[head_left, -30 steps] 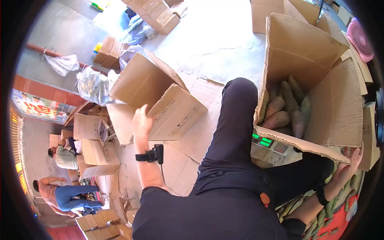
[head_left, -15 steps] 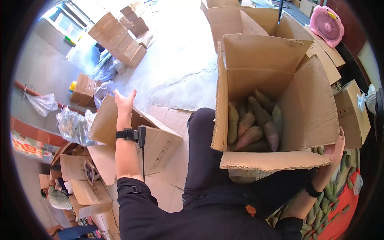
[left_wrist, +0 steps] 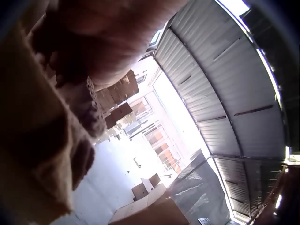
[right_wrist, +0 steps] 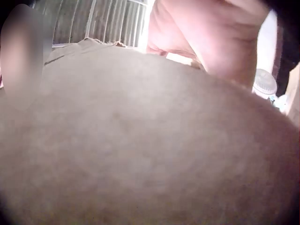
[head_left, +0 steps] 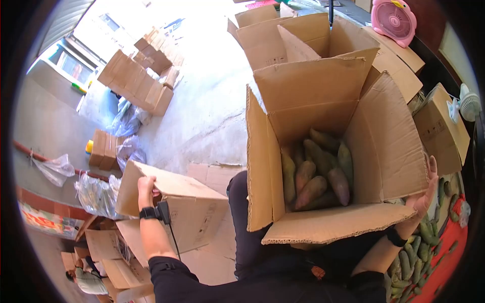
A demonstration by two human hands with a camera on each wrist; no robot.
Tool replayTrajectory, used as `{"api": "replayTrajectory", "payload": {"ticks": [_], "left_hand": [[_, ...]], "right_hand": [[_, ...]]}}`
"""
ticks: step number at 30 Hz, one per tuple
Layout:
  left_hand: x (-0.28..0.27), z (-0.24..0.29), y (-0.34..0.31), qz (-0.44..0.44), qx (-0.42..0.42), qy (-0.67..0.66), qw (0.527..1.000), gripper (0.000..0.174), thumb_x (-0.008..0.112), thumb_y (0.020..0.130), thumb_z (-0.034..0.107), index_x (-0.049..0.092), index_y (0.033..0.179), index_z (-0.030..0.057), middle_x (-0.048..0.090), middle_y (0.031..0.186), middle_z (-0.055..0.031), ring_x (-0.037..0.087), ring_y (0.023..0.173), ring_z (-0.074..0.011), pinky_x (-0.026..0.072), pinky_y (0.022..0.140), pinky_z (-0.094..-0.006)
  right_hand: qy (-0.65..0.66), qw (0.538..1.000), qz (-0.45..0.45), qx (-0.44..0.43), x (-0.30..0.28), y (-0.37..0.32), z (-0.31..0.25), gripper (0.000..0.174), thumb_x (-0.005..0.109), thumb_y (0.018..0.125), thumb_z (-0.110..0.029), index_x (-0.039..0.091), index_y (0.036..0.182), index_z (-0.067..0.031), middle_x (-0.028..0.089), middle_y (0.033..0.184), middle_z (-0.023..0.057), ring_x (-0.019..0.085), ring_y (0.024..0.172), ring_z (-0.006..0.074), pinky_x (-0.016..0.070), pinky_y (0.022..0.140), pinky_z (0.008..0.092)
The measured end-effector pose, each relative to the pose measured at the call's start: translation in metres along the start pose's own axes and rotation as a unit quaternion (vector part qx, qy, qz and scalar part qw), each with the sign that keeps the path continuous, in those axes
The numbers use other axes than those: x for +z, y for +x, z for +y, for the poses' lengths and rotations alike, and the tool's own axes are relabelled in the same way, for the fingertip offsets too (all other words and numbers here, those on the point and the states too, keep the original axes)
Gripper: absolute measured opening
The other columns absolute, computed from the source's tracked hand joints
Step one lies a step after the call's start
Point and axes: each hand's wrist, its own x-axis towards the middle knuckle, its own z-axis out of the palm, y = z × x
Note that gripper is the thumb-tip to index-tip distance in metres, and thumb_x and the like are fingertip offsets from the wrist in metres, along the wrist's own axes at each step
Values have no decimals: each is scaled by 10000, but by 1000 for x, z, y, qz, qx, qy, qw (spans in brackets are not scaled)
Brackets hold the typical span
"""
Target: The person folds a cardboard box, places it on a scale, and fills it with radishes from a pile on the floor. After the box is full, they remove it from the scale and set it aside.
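Observation:
In the head view, my left hand [head_left: 147, 190] grips the top edge of a cardboard box [head_left: 194, 219] at the left; its curled fingers and a torn cardboard edge fill the upper left of the left wrist view. A larger open box [head_left: 386, 146] holding several brown-green and reddish long vegetables [head_left: 316, 156] stands at my lap. Against the outside of its right near corner rests my right hand [head_left: 423, 192], fingers extended. In the right wrist view, that hand [right_wrist: 206, 37] lies over a blurred surface.
More open boxes [head_left: 262, 40] stand beyond the filled one. A pink fan [head_left: 395, 21] and a small white fan [head_left: 469, 103] are at the right. Green vegetables [head_left: 417, 252] lie at lower right. Plastic bags [head_left: 96, 194] hang at left; a person [head_left: 88, 280] is at lower left.
The left hand has come down from above the left box and taken hold of its edge. The view has shifted, with the filled box now more central; the right hand stays at its corner.

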Motion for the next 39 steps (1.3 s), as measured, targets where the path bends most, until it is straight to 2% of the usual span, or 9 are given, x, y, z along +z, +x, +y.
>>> {"api": "replayTrajectory", "payload": {"ticks": [5,12,18,20,26,31,34,36,39], "left_hand": [[-16,18,17,78,13,-10,997,171,585,733,92,558,768,-73,583,672,-144,586,500,-235,475,395,-402],[-34,94,20,79,150,-108,980,162,566,762,72,607,825,-71,606,727,-110,613,600,-207,476,507,-331],[41,169,62,62,290,-60,953,271,595,754,135,624,846,-118,645,738,-156,608,644,-221,472,600,-345],[84,200,70,88,386,97,913,295,600,754,157,642,851,-119,666,750,-162,619,658,-211,468,614,-353],[249,286,32,-56,330,-92,938,208,604,773,155,622,819,-47,603,688,-90,595,580,-179,473,445,-345],[346,327,12,-124,374,78,916,291,614,792,195,614,919,-68,648,823,-133,627,659,-221,508,553,-360],[365,337,-48,-319,274,-22,907,396,606,838,255,582,1093,-47,654,979,-172,643,808,-255,518,715,-369],[366,334,-47,-255,478,92,836,504,620,854,329,529,1227,2,617,1125,-187,601,1010,-271,471,880,-369],[347,310,-38,-268,578,155,755,559,655,828,362,519,1267,44,589,1194,-161,549,1114,-292,418,958,-346]], "right_hand": [[114,991,-60,21,-42,10,15,673,405,949,-497,298,1391,0,409,1378,165,384,1292,255,294,1088,399],[126,979,-158,14,-36,9,24,747,411,922,-560,282,1393,5,408,1380,168,389,1293,257,304,1089,416],[128,982,-133,51,-55,9,26,722,439,919,-548,312,1378,-5,433,1361,142,424,1261,252,346,1062,414],[110,988,-96,43,-51,6,27,707,444,921,-538,320,1373,-8,441,1353,139,436,1250,252,361,1051,417],[125,983,-127,48,-41,7,30,655,419,940,-505,316,1379,-29,420,1376,131,416,1266,270,367,1047,448],[121,978,-165,28,-34,4,33,616,376,962,-481,303,1396,-51,389,1406,132,383,1293,285,333,1066,473],[83,995,-41,27,-20,-2,31,656,442,931,-512,355,1341,-7,480,1321,129,458,1232,250,394,1032,420],[83,995,-38,31,-30,-3,33,665,434,931,-520,352,1344,-6,466,1337,123,457,1233,244,390,1033,410],[62,996,-46,33,-40,-5,34,677,435,927,-529,347,1349,-7,461,1343,116,459,1229,237,388,1030,403]]}}
